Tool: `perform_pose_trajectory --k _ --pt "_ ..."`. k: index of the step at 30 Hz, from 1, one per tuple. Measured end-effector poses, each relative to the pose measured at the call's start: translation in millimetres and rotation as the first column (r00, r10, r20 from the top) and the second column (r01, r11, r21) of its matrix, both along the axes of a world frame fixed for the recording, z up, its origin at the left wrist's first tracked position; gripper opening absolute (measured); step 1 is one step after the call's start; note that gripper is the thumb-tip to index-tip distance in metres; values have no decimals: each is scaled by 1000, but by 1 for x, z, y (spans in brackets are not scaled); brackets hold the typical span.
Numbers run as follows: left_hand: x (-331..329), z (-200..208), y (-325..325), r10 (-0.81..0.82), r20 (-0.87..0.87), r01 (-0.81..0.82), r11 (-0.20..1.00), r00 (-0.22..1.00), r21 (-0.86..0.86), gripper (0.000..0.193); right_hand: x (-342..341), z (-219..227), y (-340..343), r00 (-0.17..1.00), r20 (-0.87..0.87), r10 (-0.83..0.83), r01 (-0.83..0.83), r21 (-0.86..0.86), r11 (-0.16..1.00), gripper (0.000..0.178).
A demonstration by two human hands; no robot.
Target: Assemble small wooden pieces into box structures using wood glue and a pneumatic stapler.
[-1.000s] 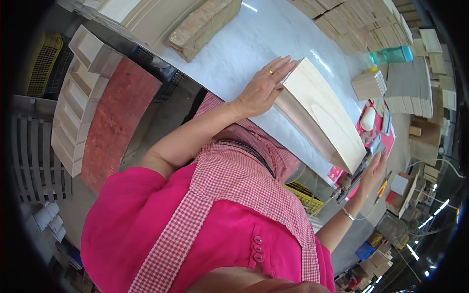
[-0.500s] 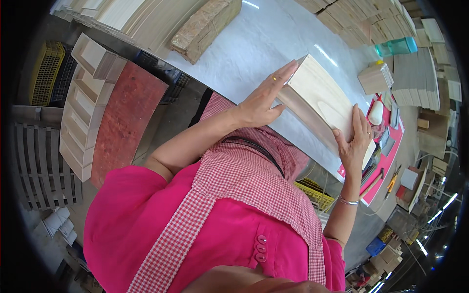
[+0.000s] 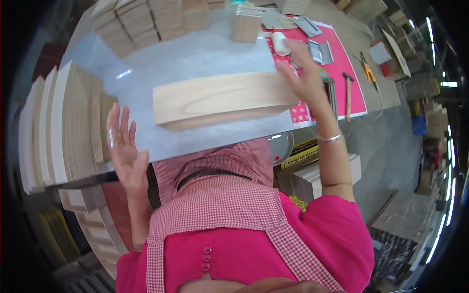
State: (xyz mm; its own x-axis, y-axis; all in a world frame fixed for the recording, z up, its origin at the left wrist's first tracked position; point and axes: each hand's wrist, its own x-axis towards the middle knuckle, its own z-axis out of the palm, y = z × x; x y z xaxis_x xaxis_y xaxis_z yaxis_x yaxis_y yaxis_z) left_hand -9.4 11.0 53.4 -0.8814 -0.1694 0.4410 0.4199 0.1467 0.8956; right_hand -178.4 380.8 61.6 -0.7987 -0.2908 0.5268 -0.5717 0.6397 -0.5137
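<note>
A long pale wooden box point(image 3: 220, 99) lies crosswise on the grey-white tabletop point(image 3: 195, 56), its grained face up. My left hand point(image 3: 126, 154) is held open off the box's left end, palm turned up and fingers spread, with a ring on one finger. Over the box's right end my right hand point(image 3: 305, 73) is raised, slightly blurred, thumb and fingers apart. Its fingertips overlap the edge of a white squeeze bottle with a red tip point(image 3: 280, 44); whether they touch it I cannot tell.
On a pink sheet point(image 3: 349, 80) at the right lie a hammer point(image 3: 348, 97) and grey metal pieces point(image 3: 320, 52). Beyond it are orange-handled pliers point(image 3: 368, 72). Stacked wooden boards point(image 3: 73, 122) stand at the left, wooden blocks point(image 3: 141, 24) at the back. A small block point(image 3: 245, 29) sits nearer the bottle.
Both hands have let go of the wooden box, which now lies parallel to the table's near edge. My left hand moved left; my right hand rose toward the bottle. The view has turned rightward.
</note>
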Motion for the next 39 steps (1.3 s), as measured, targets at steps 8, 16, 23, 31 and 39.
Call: perform_pose_trajectory --k 8,16,23,31,39 --pt "-51 40 58 -318 137 297 942 938 155 79 -87 -75 173 841 103 -531 504 208 838 51" --pt "-100 71 121 -535 283 521 844 796 131 64 -181 -123 139 890 359 -282 121 410 904 52" --pt "-149 65 160 -623 316 594 780 715 194 55 -81 1 78 960 142 -243 281 -419 864 31" --pt "-149 49 205 -791 209 451 519 574 726 50 -8 37 -49 972 -215 -94 1 -396 918 19" --pt "-121 43 171 -810 144 632 543 569 553 52 -25 33 -54 994 104 -35 91 -605 791 27"
